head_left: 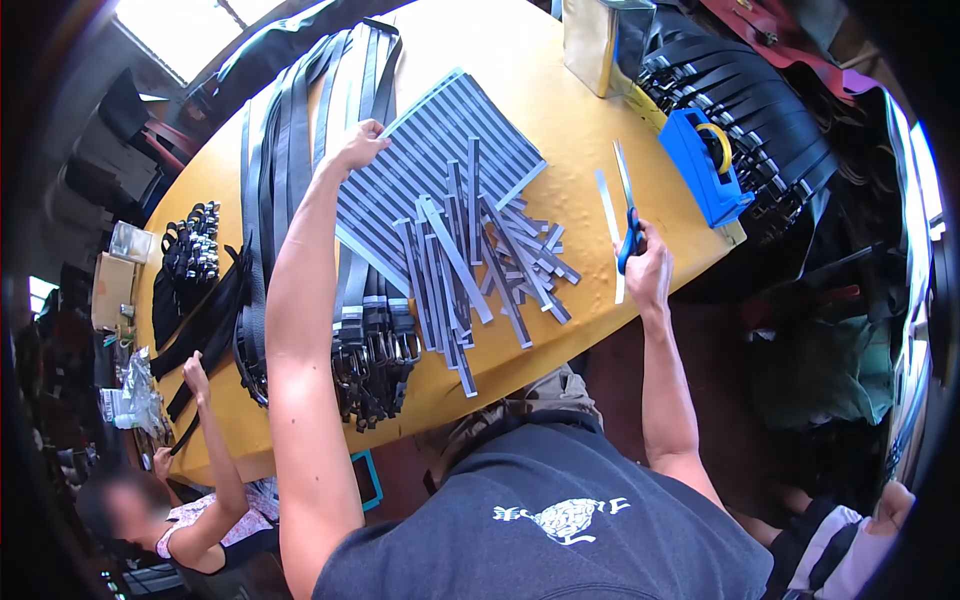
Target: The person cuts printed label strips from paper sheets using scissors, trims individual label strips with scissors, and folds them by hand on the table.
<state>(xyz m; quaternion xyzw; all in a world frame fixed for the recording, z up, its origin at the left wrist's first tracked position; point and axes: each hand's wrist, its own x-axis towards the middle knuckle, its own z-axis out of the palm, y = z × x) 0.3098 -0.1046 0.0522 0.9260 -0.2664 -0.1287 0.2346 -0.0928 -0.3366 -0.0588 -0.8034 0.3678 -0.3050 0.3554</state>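
My left hand (362,147) is closed at the upper left edge of a sheet printed with dark and light stripes (440,140), its fingertips pinching that edge. In my right hand (648,268) is a pair of scissors (627,190) with blue handles, blades pointing away from me. Whether the blades are fully closed is hard to make out. A thin white strip (608,225) lies on the table just left of the scissors. Cut grey striped strips (480,270) are heaped loosely over the lower part of the sheet and the table in front of me.
Long black belts (290,130) run across the yellow table (575,130) on the left, their buckles (375,360) near the front edge. A blue tape dispenser (703,170) and more belts (740,110) stand right. Another person (215,510) handles black straps at lower left.
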